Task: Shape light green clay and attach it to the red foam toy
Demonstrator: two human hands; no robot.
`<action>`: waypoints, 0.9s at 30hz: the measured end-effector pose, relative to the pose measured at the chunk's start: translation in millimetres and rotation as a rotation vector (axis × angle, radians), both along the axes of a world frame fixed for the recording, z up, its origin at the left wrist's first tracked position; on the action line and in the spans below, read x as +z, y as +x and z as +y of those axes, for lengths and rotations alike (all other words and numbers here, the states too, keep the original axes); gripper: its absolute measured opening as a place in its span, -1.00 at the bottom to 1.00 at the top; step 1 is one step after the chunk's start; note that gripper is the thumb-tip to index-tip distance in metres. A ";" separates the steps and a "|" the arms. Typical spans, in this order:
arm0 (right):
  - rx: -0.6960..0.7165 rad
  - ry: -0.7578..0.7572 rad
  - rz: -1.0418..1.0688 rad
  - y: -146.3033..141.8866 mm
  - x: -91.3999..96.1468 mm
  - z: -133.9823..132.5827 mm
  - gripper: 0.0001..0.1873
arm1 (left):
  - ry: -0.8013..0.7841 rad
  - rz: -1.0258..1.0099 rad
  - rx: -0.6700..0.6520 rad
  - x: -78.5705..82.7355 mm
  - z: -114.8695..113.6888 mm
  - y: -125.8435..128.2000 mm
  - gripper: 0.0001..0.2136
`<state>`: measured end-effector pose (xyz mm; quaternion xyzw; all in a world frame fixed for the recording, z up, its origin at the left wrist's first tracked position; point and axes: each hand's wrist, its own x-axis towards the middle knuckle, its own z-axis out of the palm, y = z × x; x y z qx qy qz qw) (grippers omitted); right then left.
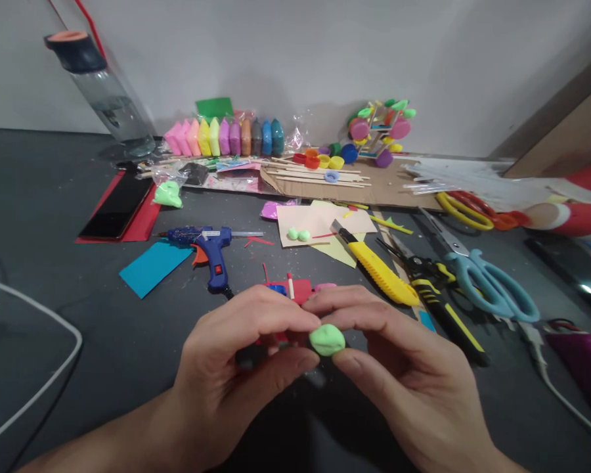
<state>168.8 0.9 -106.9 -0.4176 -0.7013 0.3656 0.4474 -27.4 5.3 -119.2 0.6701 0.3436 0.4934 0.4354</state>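
A small lump of light green modelling clay (328,340), with a crease across its front, is pinched between the fingertips of both hands above the dark table. My left hand (246,355) has its thumb and forefinger closed at the lump's left side. My right hand (398,361) presses thumb and fingers against its right side. Behind the fingers, partly hidden, lies a red piece (303,290) with a white-and-red stick (290,286) and a blue part. Two light green clay balls (299,234) rest on a pale paper sheet (288,220) farther back.
A blue glue gun (209,253) lies at left beside blue paper (155,266). To the right are a yellow utility knife (381,270), pliers (436,309) and blue-handled scissors (495,286). Clay packets (226,138), a water bottle (111,105) and a stick model (379,131) stand along the wall.
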 end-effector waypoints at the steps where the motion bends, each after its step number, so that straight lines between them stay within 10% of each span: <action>1: 0.014 -0.004 0.008 -0.6 0.6 0.4 -0.93 | 0.005 -0.001 0.000 0.4 0.4 0.3 -0.77; 12: 0.050 -0.032 0.047 1.8 -2.8 0.1 -0.89 | -0.051 -0.002 0.028 2.3 0.9 1.2 -0.79; 21: 0.048 0.366 -0.178 8.6 -5.4 -0.4 -0.63 | -0.575 -0.298 -0.119 9.3 -0.7 6.9 -0.89; 27: 0.072 0.328 -0.149 6.9 -6.5 1.1 -0.64 | -0.649 -0.430 -0.132 10.6 0.5 9.8 -0.87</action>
